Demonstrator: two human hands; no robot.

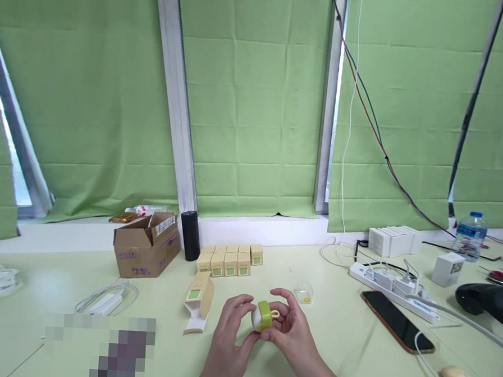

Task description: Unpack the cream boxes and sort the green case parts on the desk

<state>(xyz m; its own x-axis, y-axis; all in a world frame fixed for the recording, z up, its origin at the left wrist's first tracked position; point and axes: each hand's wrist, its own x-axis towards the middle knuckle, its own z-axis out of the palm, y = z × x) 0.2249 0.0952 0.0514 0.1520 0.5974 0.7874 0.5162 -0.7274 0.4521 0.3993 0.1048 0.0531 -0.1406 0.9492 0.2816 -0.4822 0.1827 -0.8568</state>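
Between my two hands, just above the table, is a small green and white round item (263, 317) with a pale yellow loop on its right side. My left hand (232, 336) holds its white side between thumb and fingers. On the green side, my right hand (291, 329) grips it with the thumb low and the fingers curled near the loop. Left of my hands lies an opened small tan box (199, 303) with a green square on it and its flap out. Behind my right hand is a small clear plastic piece (304, 293) with something yellow in it.
Several small tan boxes (231, 263) stand in rows at the back, beside a black cylinder (190, 236) and an open cardboard box (147, 248). At the right are a power strip (393, 290), a phone (396, 321), cables and a water bottle (470, 236). A white cable (106, 303) lies left.
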